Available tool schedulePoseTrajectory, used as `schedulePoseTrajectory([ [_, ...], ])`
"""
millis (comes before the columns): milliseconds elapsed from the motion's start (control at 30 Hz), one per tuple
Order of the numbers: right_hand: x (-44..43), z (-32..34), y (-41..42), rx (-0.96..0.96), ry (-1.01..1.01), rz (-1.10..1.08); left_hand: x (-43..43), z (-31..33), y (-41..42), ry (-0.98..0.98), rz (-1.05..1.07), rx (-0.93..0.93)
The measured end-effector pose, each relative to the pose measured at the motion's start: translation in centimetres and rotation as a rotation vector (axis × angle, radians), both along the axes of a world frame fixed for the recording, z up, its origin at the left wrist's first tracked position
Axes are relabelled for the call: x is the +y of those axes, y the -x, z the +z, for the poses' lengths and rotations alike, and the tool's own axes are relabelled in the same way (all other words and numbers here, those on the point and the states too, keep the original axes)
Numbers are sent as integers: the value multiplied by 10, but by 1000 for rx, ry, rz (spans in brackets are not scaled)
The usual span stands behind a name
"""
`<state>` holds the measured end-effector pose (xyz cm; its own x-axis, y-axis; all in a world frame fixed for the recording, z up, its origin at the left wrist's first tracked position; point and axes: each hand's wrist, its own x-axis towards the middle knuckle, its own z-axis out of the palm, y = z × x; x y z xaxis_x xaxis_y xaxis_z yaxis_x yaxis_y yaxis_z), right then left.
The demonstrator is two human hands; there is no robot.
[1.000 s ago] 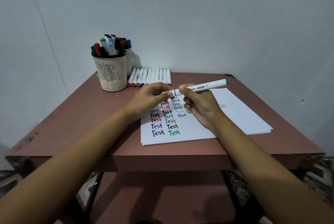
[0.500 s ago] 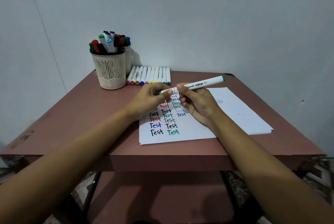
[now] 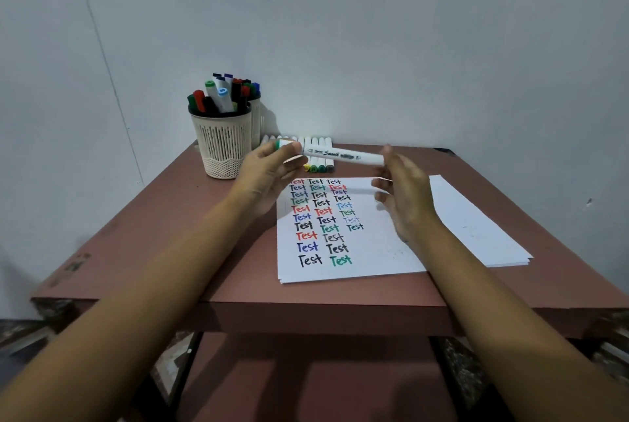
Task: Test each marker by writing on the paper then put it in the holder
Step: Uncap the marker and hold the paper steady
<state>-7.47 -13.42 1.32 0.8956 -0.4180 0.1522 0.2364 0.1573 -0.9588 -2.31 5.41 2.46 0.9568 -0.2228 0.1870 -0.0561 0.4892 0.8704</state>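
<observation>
A white marker [image 3: 343, 155] with a green end lies level in the air above the far part of the paper [image 3: 377, 251]. My left hand [image 3: 269, 176] grips its green-capped left end, just right of the cream mesh holder [image 3: 221, 146], which is full of markers. My right hand [image 3: 405, 197] is blurred beside the marker's right end, fingers loosely spread and holding nothing. The paper carries columns of "Test" in black, red, blue and green. A row of white markers [image 3: 320, 146] lies on the table behind, partly hidden by my left hand and the held marker.
A second holder [image 3: 256, 122] stands behind the first, against the wall. A stack of blank paper [image 3: 476, 227] lies under and to the right of the written sheet. The brown table [image 3: 143, 234] ends close in front, with floor below.
The marker went from a two-handed hold into my left hand alone and shifted left and up toward the holder. My right hand let go and opened.
</observation>
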Motion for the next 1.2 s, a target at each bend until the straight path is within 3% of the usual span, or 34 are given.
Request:
schedulePoseTrajectory([
  [100, -1, -14, -5, 29, 530, -200, 11, 7, -6, -68, 105, -53],
  [167, 0, -23, -7, 44, 899, -214, 18, 13, -9, -244, 224, -145],
  [267, -1, -28, -10, 120, 1185, -135, 29, 28, -20, -513, 429, -307],
  [333, 0, -28, -10, 174, 1299, -96, 41, 47, -30, -588, 506, -365],
  [700, 3, -25, -6, 186, 1357, -110, 87, 161, -65, -682, 703, -499],
  [800, 3, -26, -6, 195, 1368, -114, 87, 159, -70, -758, 725, -507],
  [933, 3, -25, -5, 198, 1375, -117, 84, 138, -71, -1001, 722, -543],
  [1200, 4, -24, -5, 212, 1386, -112, 92, 117, -76, -1082, 767, -602],
])
